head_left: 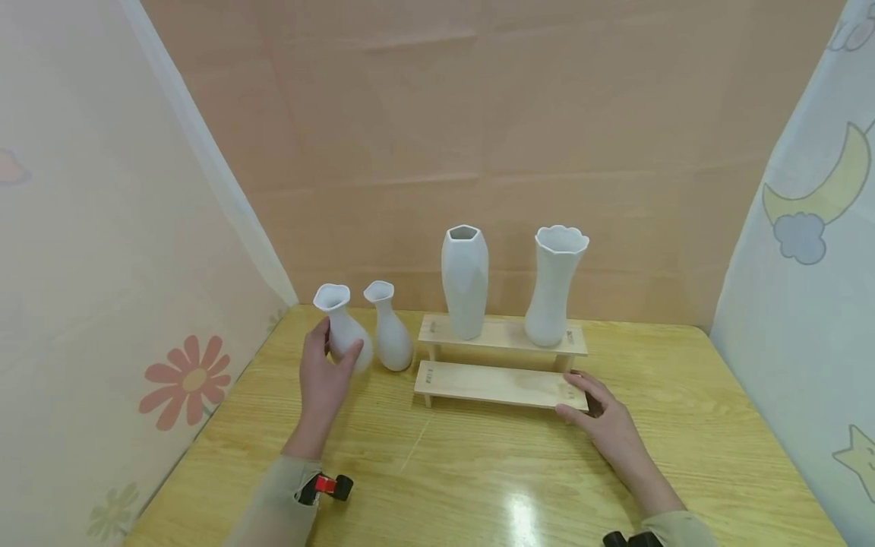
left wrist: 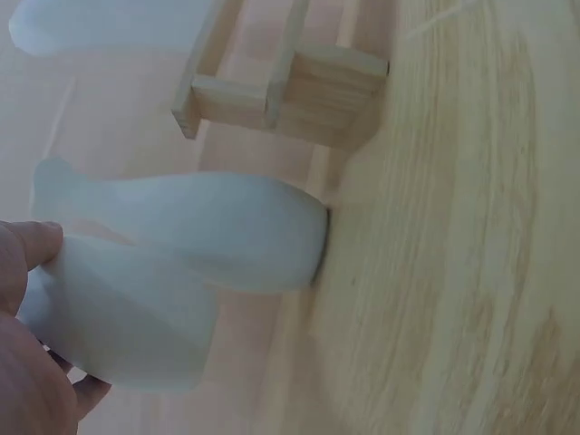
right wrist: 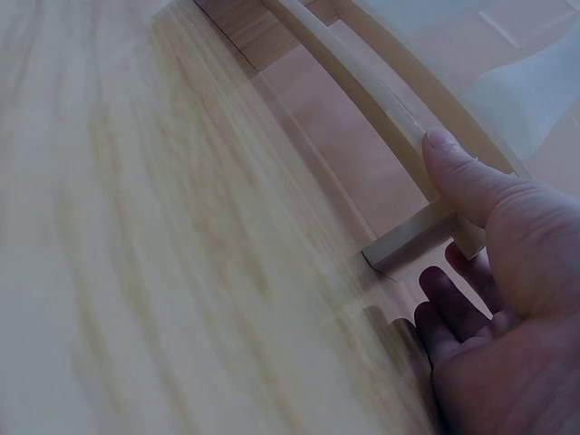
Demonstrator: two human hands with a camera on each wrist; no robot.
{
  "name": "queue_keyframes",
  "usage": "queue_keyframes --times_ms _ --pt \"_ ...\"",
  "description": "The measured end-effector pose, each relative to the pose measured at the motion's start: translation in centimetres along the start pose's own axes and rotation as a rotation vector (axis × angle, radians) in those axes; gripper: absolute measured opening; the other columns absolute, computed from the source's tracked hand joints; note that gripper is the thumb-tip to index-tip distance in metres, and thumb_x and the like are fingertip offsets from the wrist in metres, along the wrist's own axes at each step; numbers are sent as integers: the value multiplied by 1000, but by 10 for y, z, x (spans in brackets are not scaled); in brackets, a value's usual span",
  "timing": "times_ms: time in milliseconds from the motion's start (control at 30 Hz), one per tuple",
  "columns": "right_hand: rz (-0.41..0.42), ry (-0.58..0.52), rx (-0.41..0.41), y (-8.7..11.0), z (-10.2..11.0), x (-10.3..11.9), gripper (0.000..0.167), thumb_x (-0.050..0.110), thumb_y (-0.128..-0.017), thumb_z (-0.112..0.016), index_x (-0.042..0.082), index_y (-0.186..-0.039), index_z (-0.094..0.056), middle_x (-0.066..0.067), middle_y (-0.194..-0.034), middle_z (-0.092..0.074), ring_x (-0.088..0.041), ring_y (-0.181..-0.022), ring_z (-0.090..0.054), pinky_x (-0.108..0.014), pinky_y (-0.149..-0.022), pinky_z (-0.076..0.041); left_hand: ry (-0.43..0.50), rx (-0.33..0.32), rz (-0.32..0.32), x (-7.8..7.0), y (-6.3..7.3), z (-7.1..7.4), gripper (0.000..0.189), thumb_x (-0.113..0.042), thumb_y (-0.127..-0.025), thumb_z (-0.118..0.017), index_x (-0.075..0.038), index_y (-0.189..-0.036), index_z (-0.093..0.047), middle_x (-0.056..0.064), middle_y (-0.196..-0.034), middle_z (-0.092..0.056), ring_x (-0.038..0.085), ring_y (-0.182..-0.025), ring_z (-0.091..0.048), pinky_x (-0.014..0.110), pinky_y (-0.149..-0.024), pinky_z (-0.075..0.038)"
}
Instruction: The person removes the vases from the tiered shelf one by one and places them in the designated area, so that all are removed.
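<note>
My left hand [head_left: 326, 376] grips a white vase [head_left: 350, 338] with a flared, wavy mouth, thumb on one side and fingers round the other. In the left wrist view the base of this held vase [left wrist: 136, 317] hangs higher than that of a second slim white vase [left wrist: 245, 231], which stands on the table right beside it. With thumb in front and fingers behind, my right hand [head_left: 608, 418] holds the right end of the lower step of a two-step wooden stand [head_left: 492, 384]. The right wrist view shows that thumb [right wrist: 453, 163] along the step's edge.
On the upper step stand a faceted white vase [head_left: 465, 285] at the left and a scallop-rimmed white vase [head_left: 555, 289] at the right. The wooden table [head_left: 451, 471] meets a brown backdrop [head_left: 506, 137] behind, with patterned sheets [head_left: 786, 319] at both sides.
</note>
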State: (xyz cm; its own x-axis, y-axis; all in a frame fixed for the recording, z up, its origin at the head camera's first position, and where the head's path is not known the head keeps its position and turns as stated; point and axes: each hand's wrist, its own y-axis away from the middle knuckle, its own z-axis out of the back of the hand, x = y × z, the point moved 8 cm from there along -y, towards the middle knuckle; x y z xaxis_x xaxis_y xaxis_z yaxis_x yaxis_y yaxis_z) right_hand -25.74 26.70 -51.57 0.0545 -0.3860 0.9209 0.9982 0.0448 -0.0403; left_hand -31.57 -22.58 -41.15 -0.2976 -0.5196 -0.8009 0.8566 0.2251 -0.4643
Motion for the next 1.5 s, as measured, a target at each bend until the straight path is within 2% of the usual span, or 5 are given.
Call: queue_keyframes --times_ms 300,700,933,1300,1500 --pt "4 -1 -4 -1 1 0 81 42 -103 -81 14 -169 -45 -12 -181 -23 -42 -166 -18 2 -104 -26 61 -14 29 29 -19 -10 71 -13 -103 -81 4 -162 -46 26 -150 -53 42 -137 -54 62 -116 -46" --pt "10 10 -7 -1 -1 1 80 42 -102 -81 12 -168 -46 -16 -180 -24 -44 -165 -19 1 -105 -26 26 -2 65 56 -33 -28 70 -13 -103 -81 5 -160 -46 29 -150 -51 46 -141 -52 64 -118 -43" --pt "11 8 -10 -1 -1 0 80 42 -102 -81 13 -168 -47 -16 -181 -23 -45 -165 -19 1 -105 -26 51 19 75 64 -33 -35 70 -15 -104 -80 3 -162 -45 27 -153 -51 45 -141 -52 63 -116 -44" --pt "8 9 -15 -1 2 -1 80 43 -102 -81 12 -168 -47 -15 -181 -23 -43 -166 -19 2 -105 -25 27 60 49 63 -39 -43 68 -15 -105 -77 4 -161 -44 29 -151 -51 47 -140 -51 66 -117 -43" --pt "6 1 -8 -1 1 -2 80 41 -102 -81 12 -168 -47 -15 -181 -23 -43 -166 -18 2 -105 -26 14 85 73 69 -39 -46 71 -18 -106 -74 3 -165 -39 29 -153 -49 47 -142 -50 68 -117 -43"
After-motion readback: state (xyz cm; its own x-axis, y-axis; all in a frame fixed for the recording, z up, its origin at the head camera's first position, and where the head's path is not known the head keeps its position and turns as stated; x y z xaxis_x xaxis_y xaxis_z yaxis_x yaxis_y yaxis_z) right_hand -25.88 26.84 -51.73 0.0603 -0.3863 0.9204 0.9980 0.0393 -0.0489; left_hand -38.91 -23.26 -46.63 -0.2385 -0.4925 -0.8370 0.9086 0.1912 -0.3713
